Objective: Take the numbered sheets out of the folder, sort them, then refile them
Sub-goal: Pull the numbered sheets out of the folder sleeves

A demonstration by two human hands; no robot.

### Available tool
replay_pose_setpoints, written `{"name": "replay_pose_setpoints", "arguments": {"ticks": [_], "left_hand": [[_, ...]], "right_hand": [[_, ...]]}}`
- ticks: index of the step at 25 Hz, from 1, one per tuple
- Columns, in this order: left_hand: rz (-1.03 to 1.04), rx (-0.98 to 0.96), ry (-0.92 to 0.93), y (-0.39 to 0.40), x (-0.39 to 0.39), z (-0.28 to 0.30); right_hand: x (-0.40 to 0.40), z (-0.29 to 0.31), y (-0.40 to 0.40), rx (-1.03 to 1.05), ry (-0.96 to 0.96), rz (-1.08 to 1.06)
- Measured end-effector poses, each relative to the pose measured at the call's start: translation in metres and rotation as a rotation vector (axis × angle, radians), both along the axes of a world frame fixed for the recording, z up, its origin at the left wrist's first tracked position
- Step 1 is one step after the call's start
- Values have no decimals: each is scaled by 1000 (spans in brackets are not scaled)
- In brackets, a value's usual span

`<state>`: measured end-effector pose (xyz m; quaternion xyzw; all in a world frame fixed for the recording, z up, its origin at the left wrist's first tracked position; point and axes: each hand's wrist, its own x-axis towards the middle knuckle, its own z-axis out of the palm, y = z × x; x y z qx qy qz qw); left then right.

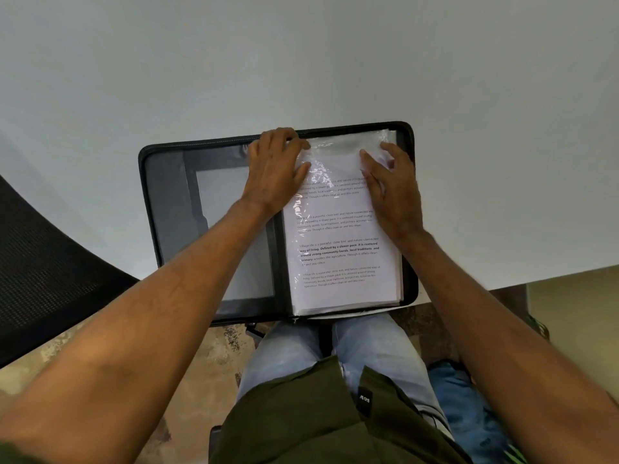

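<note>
A black zip folder (160, 202) lies open on the white table near its front edge. Its right half carries a stack of clear plastic sleeves with printed sheets (338, 256) inside. My left hand (274, 169) rests on the top left corner of the top sleeve, fingers curled at the sleeve's upper edge. My right hand (392, 189) lies on the upper right part of the sheet, fingers bent and touching the plastic near the top right corner. Whether either hand pinches the plastic is unclear. The folder's left half shows a grey inner pocket (227, 209).
The white table (301, 61) stretches far beyond the folder. A black mesh chair (43, 262) stands at the left. My lap in jeans (301, 353) sits below the table edge, which the folder overhangs slightly.
</note>
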<state>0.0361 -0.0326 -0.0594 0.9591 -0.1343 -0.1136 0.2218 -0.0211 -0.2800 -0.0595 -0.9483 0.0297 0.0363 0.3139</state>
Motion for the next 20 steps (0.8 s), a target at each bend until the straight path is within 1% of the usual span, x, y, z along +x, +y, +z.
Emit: {"name": "replay_pose_setpoints", "arguments": {"ticks": [3, 6, 8, 12, 16, 20], "left_hand": [[-21, 11, 19, -1, 16, 8], [-34, -11, 96, 0, 27, 16], [-28, -51, 164, 2, 31, 18], [58, -77, 341, 3, 49, 21], [34, -129, 507, 7, 70, 17], [-54, -96, 497, 0, 81, 15]], "right_hand": [[2, 12, 0, 215, 70, -74], [8, 19, 2, 401, 189, -304], [11, 21, 1, 483, 251, -431], [16, 17, 0, 576, 257, -516], [16, 23, 10, 630, 252, -545], [15, 29, 22, 676, 233, -614]]}}
